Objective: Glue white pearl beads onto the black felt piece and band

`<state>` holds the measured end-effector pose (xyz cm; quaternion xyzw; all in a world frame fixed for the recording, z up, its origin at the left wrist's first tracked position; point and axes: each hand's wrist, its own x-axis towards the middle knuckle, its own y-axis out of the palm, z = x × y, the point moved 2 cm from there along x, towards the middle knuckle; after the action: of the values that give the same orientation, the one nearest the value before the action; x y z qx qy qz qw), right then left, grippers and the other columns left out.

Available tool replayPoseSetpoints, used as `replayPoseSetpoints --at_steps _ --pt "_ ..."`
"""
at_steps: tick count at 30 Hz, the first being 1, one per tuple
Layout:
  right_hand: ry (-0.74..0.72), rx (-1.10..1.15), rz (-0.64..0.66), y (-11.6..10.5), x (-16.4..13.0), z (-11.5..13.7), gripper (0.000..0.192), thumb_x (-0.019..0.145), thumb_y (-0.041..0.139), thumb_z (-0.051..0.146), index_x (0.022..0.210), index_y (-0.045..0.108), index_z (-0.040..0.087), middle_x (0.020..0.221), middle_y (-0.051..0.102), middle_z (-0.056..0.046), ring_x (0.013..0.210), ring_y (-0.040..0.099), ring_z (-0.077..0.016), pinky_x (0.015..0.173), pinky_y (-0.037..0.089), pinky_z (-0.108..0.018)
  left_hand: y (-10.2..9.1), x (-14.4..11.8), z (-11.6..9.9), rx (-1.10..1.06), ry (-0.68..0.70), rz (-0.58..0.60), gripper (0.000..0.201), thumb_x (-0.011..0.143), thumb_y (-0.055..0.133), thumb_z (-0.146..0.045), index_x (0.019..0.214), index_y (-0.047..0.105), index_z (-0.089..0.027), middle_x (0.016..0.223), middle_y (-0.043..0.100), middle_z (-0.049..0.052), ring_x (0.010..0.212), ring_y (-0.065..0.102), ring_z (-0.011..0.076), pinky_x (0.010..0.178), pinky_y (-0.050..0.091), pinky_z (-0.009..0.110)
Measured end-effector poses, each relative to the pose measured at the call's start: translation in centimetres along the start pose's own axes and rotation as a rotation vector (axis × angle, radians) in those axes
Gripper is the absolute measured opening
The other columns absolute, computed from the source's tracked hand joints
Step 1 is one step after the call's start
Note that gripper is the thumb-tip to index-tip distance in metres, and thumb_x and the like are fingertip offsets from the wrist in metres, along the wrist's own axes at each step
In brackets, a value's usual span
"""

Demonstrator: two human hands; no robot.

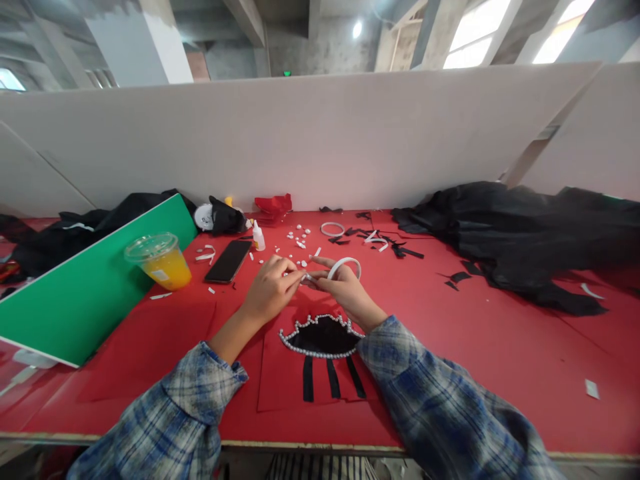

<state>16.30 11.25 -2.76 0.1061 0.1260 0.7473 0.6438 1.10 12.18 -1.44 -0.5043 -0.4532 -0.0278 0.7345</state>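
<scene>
Where the table (525,360) ends: bounded, far, by partition (300,140).
Pale piece (306,279): pinched by left hand (271,287) and right hand (351,293), beyond beaded patch (324,335).

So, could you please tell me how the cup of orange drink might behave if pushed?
The cup might tip, as it narrows toward its base. The orange drink filling much of it would likely add weight and slosh. Its clear plastic wall may flex.

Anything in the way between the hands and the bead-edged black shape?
Nothing visible stands between the left hand or right hand and the bead-edged black shape. The right sleeve overlaps its right tip in this view; whether they touch, I can't tell.
</scene>
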Motion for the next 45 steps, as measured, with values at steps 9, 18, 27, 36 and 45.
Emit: replayPoseSetpoints --at_steps 9,18,27,36,45 --pt "-0.106 -0.477 0.045 -0.2 0.1 -0.5 0.067 0.069 0.049 0.001 0.135 0.038 0.01 0.081 0.072 -0.004 0.087 0.066 -0.0185 0.074 0.051 -0.029 0.0 0.2 -0.5 0.015 0.103 0.13 0.021 0.087 0.048 -0.016 0.074 0.064 -0.013 0.072 0.056 0.005 0.074 0.046 0.0171 0.065 0.043 0.028" --pt "-0.042 -0.33 0.045 0.2 -0.2 -0.2 0.068 0.072 0.053 0.005 0.137 0.033 0.006 0.085 0.073 -0.006 0.089 0.066 -0.0175 0.09 0.048 -0.034 0.5 -0.1 0.6 -0.276 -0.164 -0.021 0.008 0.075 0.061 -0.013 0.069 0.066 -0.015 0.066 0.058 0.002 0.067 0.051 0.0145 0.062 0.044 0.026" --pt "0.018 -0.033 0.028 0.4 -0.6 0.5 0.062 0.074 0.046 -0.004 0.133 0.034 0.007 0.084 0.073 -0.006 0.085 0.069 -0.0161 0.097 0.046 -0.037 0.5 0.0 1.7 -0.632 -0.423 0.048 0.011 0.077 0.059 -0.019 0.08 0.069 -0.016 0.076 0.062 0.003 0.064 0.056 0.0114 0.059 0.045 0.023" --pt "0.043 -0.074 0.01 0.5 -0.3 0.2 0.064 0.074 0.047 -0.005 0.135 0.032 0.006 0.084 0.073 -0.005 0.086 0.068 -0.0161 0.099 0.045 -0.037 0.5 -0.1 1.7 -0.426 -0.202 0.025 0.013 0.08 0.058 -0.02 0.084 0.069 -0.016 0.076 0.061 0.004 0.074 0.056 0.015 0.068 0.048 0.028" --pt "0.053 -0.058 0.009 0.7 -0.5 -0.1 0.059 0.075 0.052 -0.002 0.131 0.037 0.009 0.077 0.073 -0.003 0.083 0.069 -0.0169 0.096 0.047 -0.039 1.0 -0.3 1.1 -0.26 -0.142 -0.008 0.011 0.078 0.056 -0.013 0.073 0.066 -0.015 0.067 0.058 0.003 0.07 0.051 0.0151 0.065 0.045 0.027"
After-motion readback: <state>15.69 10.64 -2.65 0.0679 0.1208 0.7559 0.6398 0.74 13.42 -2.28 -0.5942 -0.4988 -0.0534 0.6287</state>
